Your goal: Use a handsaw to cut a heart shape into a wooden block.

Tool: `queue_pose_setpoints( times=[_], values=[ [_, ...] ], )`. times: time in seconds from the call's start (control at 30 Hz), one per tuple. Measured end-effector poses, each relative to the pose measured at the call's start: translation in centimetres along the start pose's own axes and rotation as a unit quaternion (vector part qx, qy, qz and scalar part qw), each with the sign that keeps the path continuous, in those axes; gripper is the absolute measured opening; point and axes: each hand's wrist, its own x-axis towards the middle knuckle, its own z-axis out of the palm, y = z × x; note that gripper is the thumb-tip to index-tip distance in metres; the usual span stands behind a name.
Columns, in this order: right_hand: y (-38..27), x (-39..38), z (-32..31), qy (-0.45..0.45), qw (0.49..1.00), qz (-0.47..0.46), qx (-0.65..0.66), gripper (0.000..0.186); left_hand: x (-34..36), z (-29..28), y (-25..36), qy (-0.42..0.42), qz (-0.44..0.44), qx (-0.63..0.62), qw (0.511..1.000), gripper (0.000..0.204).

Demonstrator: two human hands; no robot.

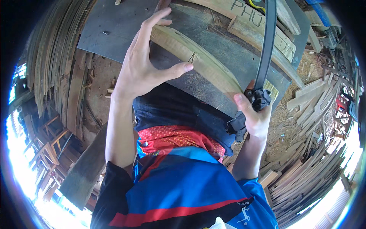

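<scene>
A curved pale wooden piece [209,65] with a small dark pencil-like mark lies across the dark flat tabletop [110,34] before me. My left hand [141,63] is open at its far left end. Its fingers stretch over that end, while the thumb points right along the near edge. At the near right end, my right hand [256,119] is closed around the black wrapped end [260,100] of a long dark flat bar [268,42]. The right thumb lies against the wooden piece. The bar runs up out of view, so its kind cannot be told.
Other curved boards [263,45], one with dark lettering, lie along the table's far side. Long planks [53,57] are stacked at the left. More stacked strips [305,168] and loose boards [312,99] cover the sawdust-strewn floor at right. A blue pipe-like thing [320,13] is at far right.
</scene>
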Motion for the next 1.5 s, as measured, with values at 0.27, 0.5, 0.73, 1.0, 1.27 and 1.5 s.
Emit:
queue_pose_setpoints(
  times=[0.27,0.5,0.73,1.0,1.27,1.5],
  values=[
    [0.0,-2.1,1.4,-0.027,0.999,0.025,-0.009,0.037,-2.3,1.3,0.4,0.036,-0.128,-0.117,0.984,0.076],
    [0.7,-2.1,1.0,-0.002,1.000,-0.007,0.023,0.039,-2.1,1.0,0.5,0.054,0.000,-0.033,0.998,0.057],
    [0.0,0.9,-3.8,0.164,0.909,-0.077,-0.375,0.037,-2.7,3.2,0.9,0.151,-0.133,-0.209,0.957,0.069],
    [-3.4,9.0,-7.7,0.075,0.759,-0.116,-0.636,0.051,-5.0,3.4,0.0,0.006,-0.429,-0.394,0.813,0.051],
    [2.5,-3.0,-7.8,0.137,0.864,-0.106,-0.473,0.038,-7.0,4.4,0.3,0.012,-0.408,-0.398,0.821,0.044],
    [4.8,-5.4,-4.2,0.153,0.873,-0.005,-0.463,0.041,-8.8,3.1,-0.9,-0.070,-0.398,-0.380,0.832,0.050]
  ],
)
